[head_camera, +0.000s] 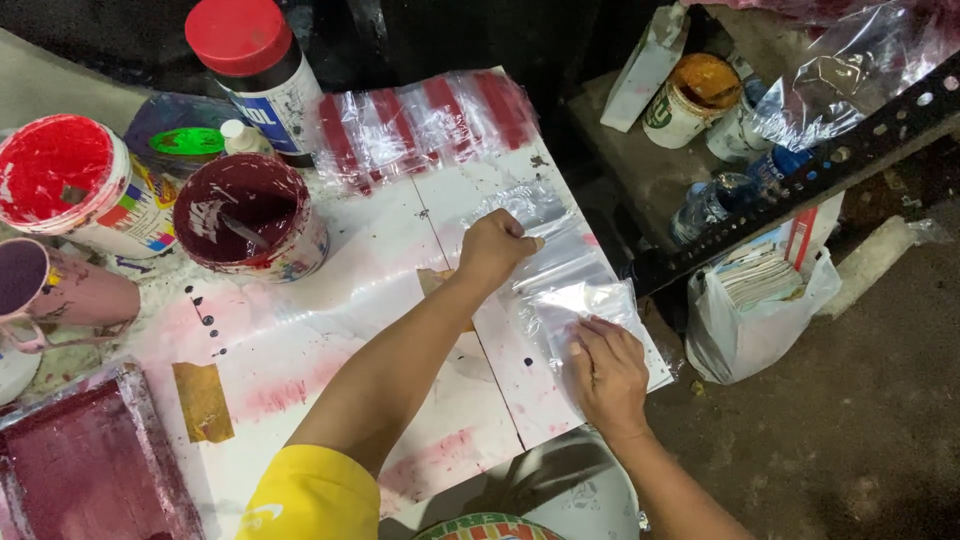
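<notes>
Lower left of frame: a framed screen (70, 470), mesh stained dark maroon, tilted off the bottom edge. Above it a pink mug (60, 295) lying on its side, paint-smeared. Upper left: a round tub of bright red paint (60, 170), wet and glossy inside; beside it a tub of dark maroon paint (250, 215) with a stirring stick sunk in it. Behind these, a white bottle with a red cap (250, 60).

Centre: a white work board (330, 330), flat, stained pink in patches, with a strip of tan tape (203, 400) stuck on its lower-left part. At the board's top edge lies a stack of clear plastic bags printed with red stripes (420, 120), crinkled and shiny.

Right of centre: a clear plastic bag (560, 270) lies flat along the board's right edge, thin and reflective. The left hand (495, 245) is clenched, knuckles pressing the bag's upper part. The right hand (605, 370) rests with fingers spread flat on the bag's lower end, pinning it down; the bag runs between the two hands.

Right of frame: a white carrier bag (745, 320) stuffed with flat packets on the dark floor; above it a lidded tin (690, 100) with an orange-stained top.
</notes>
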